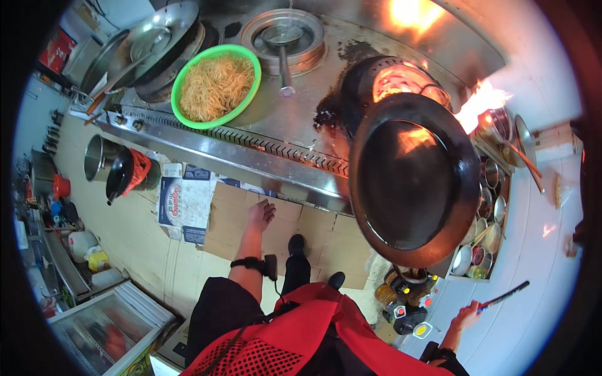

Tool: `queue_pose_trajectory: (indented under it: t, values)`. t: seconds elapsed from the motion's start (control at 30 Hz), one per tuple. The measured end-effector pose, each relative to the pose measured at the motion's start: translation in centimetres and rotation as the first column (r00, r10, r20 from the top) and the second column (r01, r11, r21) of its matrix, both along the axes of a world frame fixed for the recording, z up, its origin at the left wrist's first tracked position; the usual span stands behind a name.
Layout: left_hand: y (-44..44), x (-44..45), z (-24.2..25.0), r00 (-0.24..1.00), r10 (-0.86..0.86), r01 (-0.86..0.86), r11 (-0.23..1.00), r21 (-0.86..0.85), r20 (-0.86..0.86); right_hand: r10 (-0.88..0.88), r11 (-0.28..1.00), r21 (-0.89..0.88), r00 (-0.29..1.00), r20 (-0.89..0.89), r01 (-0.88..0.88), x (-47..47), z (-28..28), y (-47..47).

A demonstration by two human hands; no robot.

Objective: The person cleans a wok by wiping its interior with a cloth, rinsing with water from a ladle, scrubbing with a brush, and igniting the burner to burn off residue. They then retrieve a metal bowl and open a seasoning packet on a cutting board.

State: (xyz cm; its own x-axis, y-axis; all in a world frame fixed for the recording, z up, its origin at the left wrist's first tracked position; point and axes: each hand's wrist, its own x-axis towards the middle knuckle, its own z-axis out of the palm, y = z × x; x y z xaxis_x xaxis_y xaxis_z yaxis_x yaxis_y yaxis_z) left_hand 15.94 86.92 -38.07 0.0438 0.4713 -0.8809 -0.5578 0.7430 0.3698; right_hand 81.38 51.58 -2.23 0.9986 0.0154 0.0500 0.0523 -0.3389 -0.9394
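My left hand (pixel 262 214) hangs loosely curled above flattened cardboard (pixel 268 230) on the floor, with nothing seen in it. Far to the right, my right hand (pixel 465 315) grips a slender black stick-like tool (pixel 504 297) with a blue part beside the fingers. A large dark wok (pixel 407 183) lies between my hands and the stove, its mouth facing me and neither hand touching it. Its inside looks glossy and reflects fire. Behind its rim, the wok burner (pixel 397 82) glows orange, and flames (pixel 484 103) rise at its right side.
A green plastic colander of noodles (pixel 216 87) sits on the steel stove (pixel 310 98). A ladle (pixel 284 61) rests over a round metal ring, and another wok (pixel 162 37) stands left. Seasoning containers (pixel 479 235) line the right side; several bottles (pixel 404 301) stand on the floor.
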Motion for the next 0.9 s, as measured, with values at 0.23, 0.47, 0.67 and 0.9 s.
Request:
queue_pose_trajectory:
  t: [0.23, 0.47, 0.67, 0.9]
  values:
    - [-6.4, 5.5, 27.1, 0.909, -0.377, 0.414, 0.873, 0.260, -0.180, 0.308, 0.901, 0.353, 0.945, -0.108, -0.253, -1.2, -1.8, -2.8]
    - [-19.0, 24.4, 38.5, 0.836, -0.533, 0.530, 0.716, 0.454, -0.135, 0.650, 0.752, 0.437, 0.666, -0.366, -0.494, -8.8, -2.9, -3.9]
    - [-18.8, 35.8, 36.9, 0.930, -0.363, 0.329, 0.891, 0.314, 0.057, 0.806, 0.592, 0.483, 0.498, -0.322, -0.646, -10.2, -3.2, -8.2]
    - [-16.4, 38.7, 34.7, 0.989, -0.082, 0.048, 0.964, 0.260, 0.125, 0.720, 0.691, 0.330, 0.571, -0.394, -0.644, -5.3, -5.2, -15.8]
